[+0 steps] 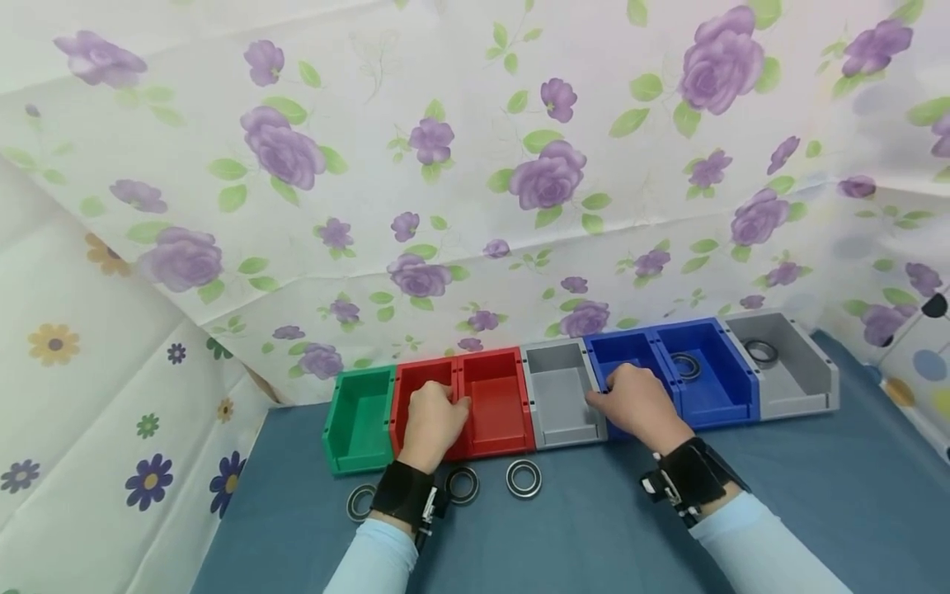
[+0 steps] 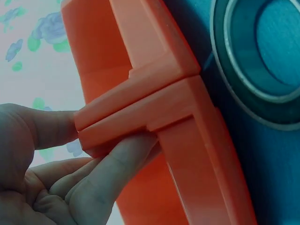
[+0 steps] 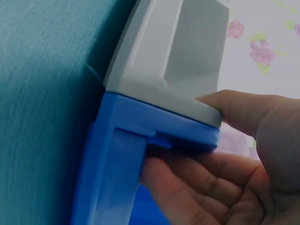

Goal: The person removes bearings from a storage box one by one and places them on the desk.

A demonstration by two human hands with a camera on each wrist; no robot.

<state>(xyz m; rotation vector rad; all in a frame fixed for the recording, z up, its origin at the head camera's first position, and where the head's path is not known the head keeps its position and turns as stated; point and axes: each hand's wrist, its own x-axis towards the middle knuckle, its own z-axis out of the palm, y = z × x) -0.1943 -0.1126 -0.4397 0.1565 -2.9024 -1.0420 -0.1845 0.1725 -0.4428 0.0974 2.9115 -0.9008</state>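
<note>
My left hand (image 1: 433,419) pinches the adjoining walls of two red bins; in the left wrist view the thumb lies on one side and the curled fingers reach into the lower red bin (image 2: 201,187). The right hand (image 1: 641,400) grips the adjoining walls of a grey bin (image 1: 560,396) and a blue bin (image 3: 110,173), thumb on the grey side, fingers inside the blue one. Both bins belong to one row along the back of the table, with a green bin (image 1: 364,421) at its left end.
Three ring-shaped bearings lie before the row: a left one (image 1: 351,505) partly behind the left wrist, a dark one (image 1: 475,487) and a lighter one (image 1: 511,479). Another bearing (image 1: 696,368) sits in the right blue bin, and one (image 1: 773,355) in the end grey bin (image 1: 797,404). Flowered cloth (image 1: 460,198) hangs behind.
</note>
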